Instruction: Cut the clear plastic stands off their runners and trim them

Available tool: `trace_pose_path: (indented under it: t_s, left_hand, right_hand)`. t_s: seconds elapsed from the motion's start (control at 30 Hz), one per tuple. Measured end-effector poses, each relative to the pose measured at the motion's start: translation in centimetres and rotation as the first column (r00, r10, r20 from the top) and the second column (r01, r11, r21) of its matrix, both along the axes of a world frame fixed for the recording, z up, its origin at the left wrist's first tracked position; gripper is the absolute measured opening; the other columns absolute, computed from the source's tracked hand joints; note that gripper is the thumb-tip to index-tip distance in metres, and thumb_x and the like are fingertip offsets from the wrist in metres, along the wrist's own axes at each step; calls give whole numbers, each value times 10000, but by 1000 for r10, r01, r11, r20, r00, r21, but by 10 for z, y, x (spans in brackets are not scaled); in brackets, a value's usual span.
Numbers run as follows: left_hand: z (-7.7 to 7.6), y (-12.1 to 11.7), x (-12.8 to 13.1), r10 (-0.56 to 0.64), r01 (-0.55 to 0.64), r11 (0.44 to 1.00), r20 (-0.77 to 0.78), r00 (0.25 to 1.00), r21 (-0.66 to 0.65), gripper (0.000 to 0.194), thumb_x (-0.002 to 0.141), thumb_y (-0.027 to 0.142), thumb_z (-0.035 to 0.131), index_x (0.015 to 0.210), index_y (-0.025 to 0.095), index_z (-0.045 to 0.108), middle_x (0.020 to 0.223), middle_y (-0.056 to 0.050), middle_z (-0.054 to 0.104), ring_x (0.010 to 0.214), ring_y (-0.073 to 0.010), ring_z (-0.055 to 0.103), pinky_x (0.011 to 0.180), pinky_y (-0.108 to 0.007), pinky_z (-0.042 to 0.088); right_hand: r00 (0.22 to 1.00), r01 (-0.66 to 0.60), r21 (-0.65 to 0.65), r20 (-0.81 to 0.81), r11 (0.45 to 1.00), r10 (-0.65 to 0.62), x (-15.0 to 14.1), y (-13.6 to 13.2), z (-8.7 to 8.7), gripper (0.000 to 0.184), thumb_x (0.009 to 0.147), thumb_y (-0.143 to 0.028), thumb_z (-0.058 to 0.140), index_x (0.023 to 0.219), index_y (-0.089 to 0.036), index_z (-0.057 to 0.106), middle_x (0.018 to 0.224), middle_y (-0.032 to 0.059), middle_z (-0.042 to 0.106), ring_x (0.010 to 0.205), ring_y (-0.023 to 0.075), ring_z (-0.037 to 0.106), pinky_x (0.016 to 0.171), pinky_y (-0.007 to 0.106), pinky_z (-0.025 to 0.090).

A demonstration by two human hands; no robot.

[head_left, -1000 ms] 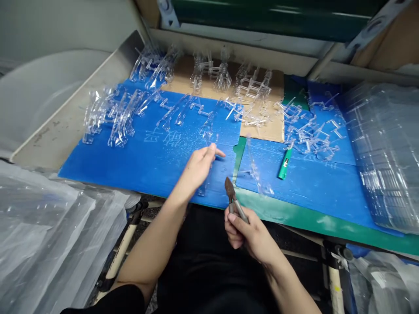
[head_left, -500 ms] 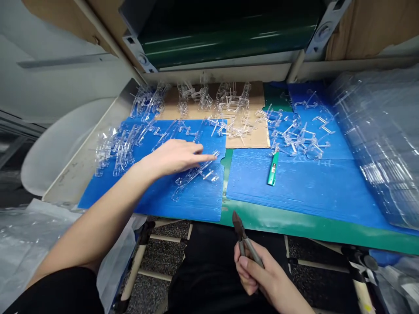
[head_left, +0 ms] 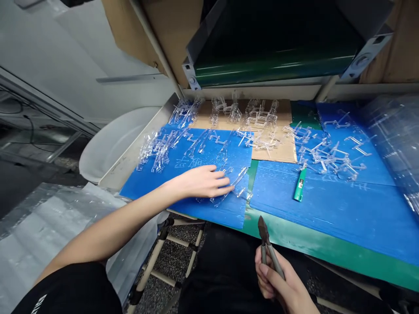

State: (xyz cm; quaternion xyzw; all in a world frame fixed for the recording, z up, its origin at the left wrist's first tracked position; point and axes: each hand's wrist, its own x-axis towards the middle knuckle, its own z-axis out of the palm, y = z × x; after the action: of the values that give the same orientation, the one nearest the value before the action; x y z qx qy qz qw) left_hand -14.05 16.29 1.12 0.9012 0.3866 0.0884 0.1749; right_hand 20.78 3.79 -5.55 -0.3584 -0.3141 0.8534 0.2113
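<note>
My left hand (head_left: pixel 200 182) lies across a clear moulded plastic piece (head_left: pixel 228 187) near the right end of a blue corrugated sheet (head_left: pixel 147 188). Its fingers rest on the piece, and the thumb is hidden. My right hand (head_left: pixel 275 282) is low at the front, off the sheet, and shut around the grey handles of rusty side cutters (head_left: pixel 266 237). Their jaws point up at the green mat edge (head_left: pixel 310 240) and do not touch any plastic.
Several clear plastic parts lie in clusters on the blue sheets and a cardboard sheet (head_left: pixel 281 152). A green lighter (head_left: pixel 299 185) lies on the right blue sheet (head_left: pixel 327 209). Stacked clear plastic (head_left: pixel 396 135) stands at right, and plastic bags (head_left: pixel 49 226) lie at lower left.
The whole view has shifted, with the table sitting further right and lower. My left hand has reached across the sheet onto the clear piece. The side cutters stay in my right hand.
</note>
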Motion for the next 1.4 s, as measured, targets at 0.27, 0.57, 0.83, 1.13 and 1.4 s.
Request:
trace_pose_path:
  t_s: [0.27, 0.57, 0.83, 1.13, 1.4]
  left_hand:
    - [-15, 9, 24, -306, 413, 804, -298, 904, 428, 276, 1073, 128, 575, 836, 192, 701, 847, -52, 701, 745, -168, 620, 698, -354, 421]
    - [2, -4, 49, 259, -237, 965, 543, 799, -112, 183, 1051, 329, 707, 954, 183, 757, 944, -80, 761, 774, -161, 675, 711, -283, 501]
    - [-33, -42, 108, 781, 352, 497, 586, 216, -793, 405, 828, 401, 988, 854, 107, 709, 690, 6, 600, 487, -34, 469, 552, -193, 377]
    - [-48, -70, 128, 838, 427, 450, 536, 102, -784, 351, 1002, 424, 827, 1215, 169, 715, 918, -57, 733, 498, -57, 582, 429, -139, 380]
    - [-45, -93, 139, 800, 34, 594, 595, 75, -804, 361, 958, 444, 878, 918, 141, 686, 765, -17, 710, 523, -100, 662, 485, -179, 547]
  right_hand:
    - [1000, -7, 68, 1, 998, 7, -7, -13, -8, 477, 988, -661, 770, 1041, -215, 612, 762, -67, 358, 636, 110, 274, 575, 274, 265]
    - [997, 2, 241, 76, 970, -21, 12, -19, 4, 347, 1087, -566, 672, 1092, -224, 618, 779, -50, 426, 676, 133, 365, 629, 284, 355]
    - [724, 577, 610, -74, 543, -686, 4, 18, 33, 296, 960, -267, 866, 1167, -297, 656, 1270, 43, 657, 797, 132, 653, 781, 315, 551]
    - [739, 673, 282, -209, 684, -640, -17, 56, 32, 260, 941, -246, 848, 1050, -256, 613, 996, -15, 646, 699, 96, 599, 683, 276, 523]
    - [744, 641, 408, -120, 650, -658, -18, 53, 24, 250, 964, -293, 850, 1078, -264, 629, 1044, 7, 655, 774, 138, 635, 718, 309, 530]
